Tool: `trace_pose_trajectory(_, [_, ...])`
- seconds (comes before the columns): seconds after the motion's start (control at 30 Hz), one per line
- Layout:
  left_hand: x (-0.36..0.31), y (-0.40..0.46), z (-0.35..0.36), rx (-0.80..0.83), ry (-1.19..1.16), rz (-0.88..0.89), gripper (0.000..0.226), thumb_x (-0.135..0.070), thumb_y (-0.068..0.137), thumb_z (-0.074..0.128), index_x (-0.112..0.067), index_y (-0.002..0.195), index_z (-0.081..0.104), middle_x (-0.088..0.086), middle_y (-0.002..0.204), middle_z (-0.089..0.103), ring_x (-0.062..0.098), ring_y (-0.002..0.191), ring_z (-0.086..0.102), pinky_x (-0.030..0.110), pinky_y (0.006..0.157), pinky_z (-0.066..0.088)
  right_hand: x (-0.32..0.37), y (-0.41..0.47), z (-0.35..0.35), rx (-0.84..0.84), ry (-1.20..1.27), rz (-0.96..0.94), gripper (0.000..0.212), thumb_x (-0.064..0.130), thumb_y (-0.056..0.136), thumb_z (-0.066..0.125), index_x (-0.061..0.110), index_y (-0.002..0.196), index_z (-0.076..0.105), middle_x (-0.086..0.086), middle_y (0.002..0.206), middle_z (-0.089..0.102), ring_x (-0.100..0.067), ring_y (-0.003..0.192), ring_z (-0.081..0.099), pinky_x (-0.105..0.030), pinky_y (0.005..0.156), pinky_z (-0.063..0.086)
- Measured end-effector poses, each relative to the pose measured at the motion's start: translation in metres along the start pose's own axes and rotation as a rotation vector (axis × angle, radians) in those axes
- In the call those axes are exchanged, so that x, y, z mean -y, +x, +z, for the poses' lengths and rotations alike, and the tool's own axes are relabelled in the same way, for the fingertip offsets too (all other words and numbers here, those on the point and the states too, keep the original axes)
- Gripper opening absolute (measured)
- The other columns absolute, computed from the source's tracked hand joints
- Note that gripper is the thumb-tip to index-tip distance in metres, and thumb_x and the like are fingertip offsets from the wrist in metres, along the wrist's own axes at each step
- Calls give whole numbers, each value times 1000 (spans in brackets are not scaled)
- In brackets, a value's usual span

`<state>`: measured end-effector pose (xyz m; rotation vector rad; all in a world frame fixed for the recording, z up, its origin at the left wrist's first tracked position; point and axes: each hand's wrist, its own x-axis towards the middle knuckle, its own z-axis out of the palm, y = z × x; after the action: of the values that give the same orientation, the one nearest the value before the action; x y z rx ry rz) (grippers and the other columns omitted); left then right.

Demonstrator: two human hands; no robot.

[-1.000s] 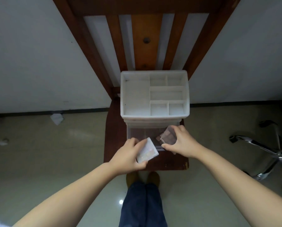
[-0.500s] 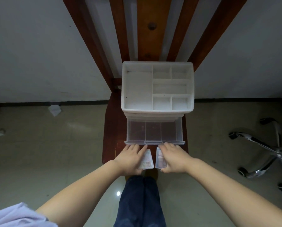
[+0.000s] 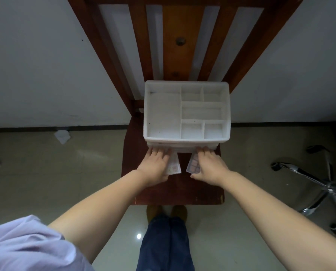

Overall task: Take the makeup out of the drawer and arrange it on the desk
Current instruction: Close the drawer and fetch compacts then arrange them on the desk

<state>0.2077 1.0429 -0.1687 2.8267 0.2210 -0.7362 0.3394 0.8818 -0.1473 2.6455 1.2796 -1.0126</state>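
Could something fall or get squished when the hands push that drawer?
Maybe. The left hand and right hand each hold a small makeup palette under the palm while the fingertips press the drawer front. A palette could slip out onto the chair seat or the floor. The organizer might also slide backward.

Dim, soft focus, floor [image 3: 212, 241] glare — wide-angle bending at edges

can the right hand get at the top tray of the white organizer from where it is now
Probably yes. The right hand rests at the drawer front just below the organizer's open top tray, and nothing covers the tray. It holds a small palette, though, which may limit it.
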Motion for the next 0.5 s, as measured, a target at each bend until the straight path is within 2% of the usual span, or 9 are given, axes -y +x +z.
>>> trace_pose_trajectory(0.17, [0,-29,6,-37,-52,-24,92,-43,79,57,-11,149,7,13,132,38,31,123,36,40,112,22,6,-30,8,27,109,7,95,50,69,73,13,142,25,-7,131,39,-24,121,40,-38,101,40])
trace_pose_trajectory(0.37, [0,-99,-29,-163,-188,-136,91,-45,79,56,-6,148,12,12,127,41,28,114,42,32,102,31,53,-63,-35,2,138,-75,84,51,66,73,14,131,34,-3,119,43,-23,114,44,-37,91,44])
trace_pose_trajectory(0.5, [14,-154,-64,-303,-266,-286,90,-44,81,57,-3,148,14,12,131,40,27,118,40,29,103,30,103,-67,-77,-28,50,-241,98,47,70,70,11,145,19,-8,132,37,-26,125,37,-39,99,41])
